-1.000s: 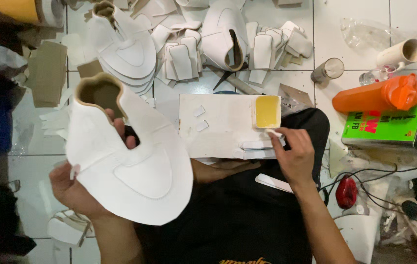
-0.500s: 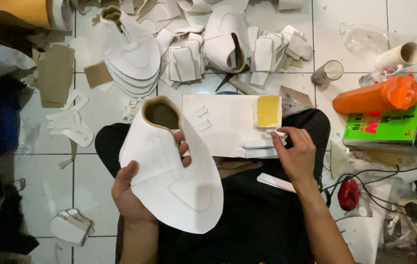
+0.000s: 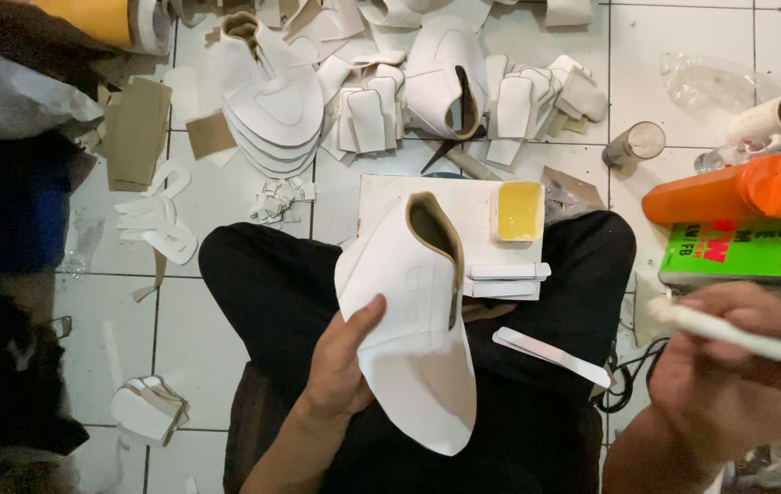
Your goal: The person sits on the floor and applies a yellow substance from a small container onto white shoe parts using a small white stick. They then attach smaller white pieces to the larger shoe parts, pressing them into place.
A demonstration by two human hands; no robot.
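Holding a white shoe upper point(image 3: 413, 343) at the centre of the frame, the left hand point(image 3: 344, 361) grips it from the left edge, thumb laid across the front face and the other fingers hidden behind it. The upper hangs over the person's lap, its tan-lined collar pointing toward a white board point(image 3: 390, 201) just above. At the lower right, the right hand point(image 3: 738, 384) is blurred; its fingers curl around a thin white stick point(image 3: 729, 334), pinching it. On the board sits a small tray of yellow glue point(image 3: 519, 210), with white strips point(image 3: 505, 279) just below it. Stacks of cut white pieces point(image 3: 381, 101) fill the upper middle. An orange bottle point(image 3: 729, 187) lies on a green box point(image 3: 743, 247) at the right edge.
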